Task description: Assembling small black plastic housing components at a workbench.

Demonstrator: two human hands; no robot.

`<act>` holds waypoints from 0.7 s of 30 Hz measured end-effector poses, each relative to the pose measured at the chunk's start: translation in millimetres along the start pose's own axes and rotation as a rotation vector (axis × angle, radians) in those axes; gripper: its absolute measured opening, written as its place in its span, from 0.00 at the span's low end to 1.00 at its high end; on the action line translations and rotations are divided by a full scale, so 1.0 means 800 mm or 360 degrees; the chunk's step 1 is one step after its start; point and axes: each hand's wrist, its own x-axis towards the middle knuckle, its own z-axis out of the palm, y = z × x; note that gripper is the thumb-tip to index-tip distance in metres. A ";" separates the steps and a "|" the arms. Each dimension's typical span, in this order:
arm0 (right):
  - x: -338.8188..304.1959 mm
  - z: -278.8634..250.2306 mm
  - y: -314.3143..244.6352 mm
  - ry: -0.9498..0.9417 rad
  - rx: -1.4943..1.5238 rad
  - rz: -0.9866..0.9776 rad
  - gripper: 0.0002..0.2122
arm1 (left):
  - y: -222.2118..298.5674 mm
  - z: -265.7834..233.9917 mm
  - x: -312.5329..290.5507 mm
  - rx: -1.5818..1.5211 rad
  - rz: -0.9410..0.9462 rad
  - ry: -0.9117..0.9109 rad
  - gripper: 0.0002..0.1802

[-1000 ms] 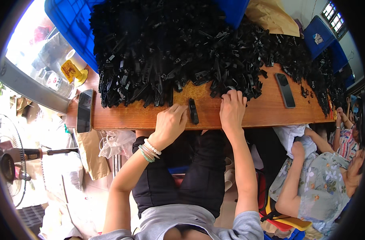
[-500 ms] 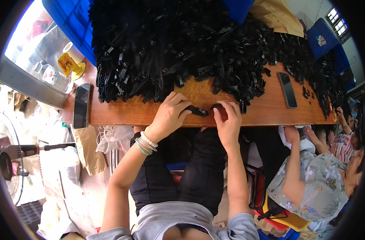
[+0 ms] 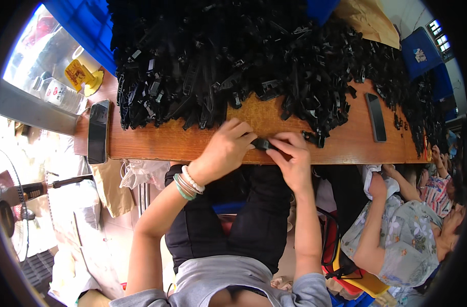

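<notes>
Close to the front edge of the wooden table point(image 3: 156, 146), my left hand point(image 3: 229, 149) and my right hand point(image 3: 291, 156) meet over a small black plastic part point(image 3: 262, 144). The fingers of my left hand pinch its left end. My right thumb and fingertips close on its right end, and they cover much of it. Just beyond my hands lies a big heap of black plastic parts point(image 3: 192, 66), some with shiny clips. Bracelets circle my left wrist.
A phone point(image 3: 99, 131) lies at the table's left end and another phone point(image 3: 376, 117) to the right. A water bottle point(image 3: 64, 96) and a yellow holder point(image 3: 84, 77) stand far left. A blue bin point(image 3: 85, 30) borders the heap. Co-workers point(image 3: 397, 235) sit at the right.
My hands have come together. The right fingers, earlier apart from the black part with a small dark piece in them, now join it at its right end. The view has shifted slightly.
</notes>
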 end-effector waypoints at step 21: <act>0.061 -0.003 0.029 0.0251 -0.1134 -0.0436 0.11 | -0.027 0.029 0.099 0.0775 0.0269 0.0104 0.25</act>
